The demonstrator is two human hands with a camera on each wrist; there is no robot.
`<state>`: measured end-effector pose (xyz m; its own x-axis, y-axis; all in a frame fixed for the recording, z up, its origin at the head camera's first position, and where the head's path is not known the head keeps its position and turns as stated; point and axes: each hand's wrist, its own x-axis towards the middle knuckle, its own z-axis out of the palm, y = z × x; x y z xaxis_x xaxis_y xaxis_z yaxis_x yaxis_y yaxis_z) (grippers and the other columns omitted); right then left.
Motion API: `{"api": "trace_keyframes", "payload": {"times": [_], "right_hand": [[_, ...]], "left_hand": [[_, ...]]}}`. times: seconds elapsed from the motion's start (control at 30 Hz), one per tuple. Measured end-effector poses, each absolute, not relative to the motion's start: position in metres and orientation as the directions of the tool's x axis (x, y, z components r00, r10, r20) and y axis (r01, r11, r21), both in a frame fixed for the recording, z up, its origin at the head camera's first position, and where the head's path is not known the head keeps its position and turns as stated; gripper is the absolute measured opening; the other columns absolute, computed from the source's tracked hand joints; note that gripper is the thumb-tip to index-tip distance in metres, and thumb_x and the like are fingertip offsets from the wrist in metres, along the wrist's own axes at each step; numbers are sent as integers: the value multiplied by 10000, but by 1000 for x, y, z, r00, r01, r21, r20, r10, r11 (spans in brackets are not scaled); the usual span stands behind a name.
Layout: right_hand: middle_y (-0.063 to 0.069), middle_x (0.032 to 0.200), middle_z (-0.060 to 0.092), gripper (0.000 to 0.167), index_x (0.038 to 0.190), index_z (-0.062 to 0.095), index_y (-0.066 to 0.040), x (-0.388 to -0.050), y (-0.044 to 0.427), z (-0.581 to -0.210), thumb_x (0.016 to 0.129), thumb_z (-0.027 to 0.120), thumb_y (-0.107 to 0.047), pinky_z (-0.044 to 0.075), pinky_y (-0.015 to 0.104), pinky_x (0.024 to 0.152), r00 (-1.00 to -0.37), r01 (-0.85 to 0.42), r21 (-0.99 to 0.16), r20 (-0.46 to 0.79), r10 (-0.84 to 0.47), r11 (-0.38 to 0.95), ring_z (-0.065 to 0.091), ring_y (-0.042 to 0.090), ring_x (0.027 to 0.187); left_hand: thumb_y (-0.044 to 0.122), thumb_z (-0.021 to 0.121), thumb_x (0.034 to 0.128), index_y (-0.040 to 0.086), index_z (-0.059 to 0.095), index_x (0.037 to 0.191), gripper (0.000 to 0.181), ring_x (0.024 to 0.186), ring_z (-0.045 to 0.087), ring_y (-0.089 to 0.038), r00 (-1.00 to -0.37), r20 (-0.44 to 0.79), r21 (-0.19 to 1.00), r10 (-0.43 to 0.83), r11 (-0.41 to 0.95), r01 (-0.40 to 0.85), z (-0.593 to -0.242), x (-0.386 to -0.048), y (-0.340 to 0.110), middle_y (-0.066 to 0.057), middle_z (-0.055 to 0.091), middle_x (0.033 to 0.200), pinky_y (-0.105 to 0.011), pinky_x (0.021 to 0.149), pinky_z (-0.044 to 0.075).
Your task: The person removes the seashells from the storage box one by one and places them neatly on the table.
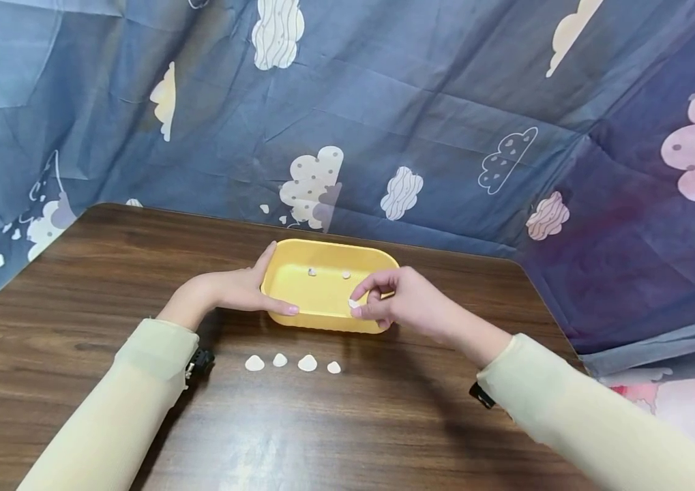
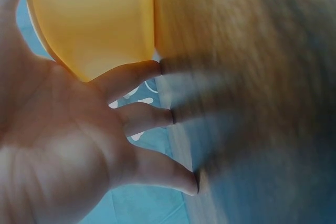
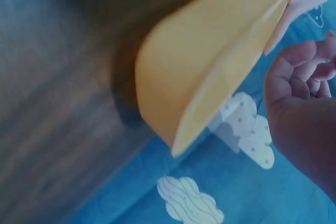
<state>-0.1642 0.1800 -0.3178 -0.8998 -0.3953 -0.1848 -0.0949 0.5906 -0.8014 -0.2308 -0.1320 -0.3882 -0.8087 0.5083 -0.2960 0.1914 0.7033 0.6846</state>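
Note:
Above the right front part of the yellow bin (image 1: 329,322), my right hand (image 1: 411,300) pinches a small white piece (image 1: 353,304) between thumb and fingers. My left hand (image 1: 239,288) rests against the bin's left end, thumb along the front rim. Its fingers are spread and fairly straight in the left wrist view, beside the bin wall (image 2: 94,19). Two small pale pieces, one on the left (image 1: 312,272) and one on the right (image 1: 346,275), lie inside the bin. The right wrist view shows the bin's outer side (image 3: 184,51) and the curled fingers of my right hand (image 3: 307,93); the pinched piece is hidden there.
Several white, rounded-triangular pieces lie in a row on the brown table (image 1: 249,423) in front of the bin, from a left one (image 1: 254,363) to a right one (image 1: 333,367). A blue curtain (image 1: 359,123) with cloud prints hangs behind the table.

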Motion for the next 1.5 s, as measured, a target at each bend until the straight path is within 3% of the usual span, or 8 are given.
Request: {"api": "trace_keyframes", "payload": {"times": [0.47,0.7,1.1,1.5], "right_hand": [[-35,736,527,199,1033,755,-36,-134,187,-374,880,846,-124,499,251,607,-819,-57,-858,-253,-515,511,558,127,652],[-36,723,539,202,1038,750,-3,-134,193,-391,878,833,-94,488,238,587,-822,-39,-864,-258,-507,503,556,122,627],[12,828,692,136,1018,781,-78,-132,197,-399,898,824,-124,572,283,613,-844,-97,-818,-235,-483,567,617,144,669],[4,860,693,129,1025,771,-60,-132,199,-408,903,803,-90,579,285,617,-835,-93,-825,-240,-495,558,641,149,687]], "left_hand": [[693,798,830,157,-313,1650,1481,1606,308,-389,-811,-283,693,512,694,197,-388,-233,-130,-304,157,1749,-572,1299,290],[688,802,831,158,-310,1651,1480,1604,311,-388,-810,-279,693,516,692,202,-388,-233,-130,-304,140,1753,-569,1302,287],[702,790,833,151,-310,1650,1477,1615,275,-416,-812,-285,687,509,699,197,-386,-231,-133,-319,112,1752,-596,1300,275],[709,795,823,163,-302,1655,1481,1609,298,-406,-812,-300,678,501,711,188,-390,-232,-133,-321,152,1744,-584,1300,285]]}}
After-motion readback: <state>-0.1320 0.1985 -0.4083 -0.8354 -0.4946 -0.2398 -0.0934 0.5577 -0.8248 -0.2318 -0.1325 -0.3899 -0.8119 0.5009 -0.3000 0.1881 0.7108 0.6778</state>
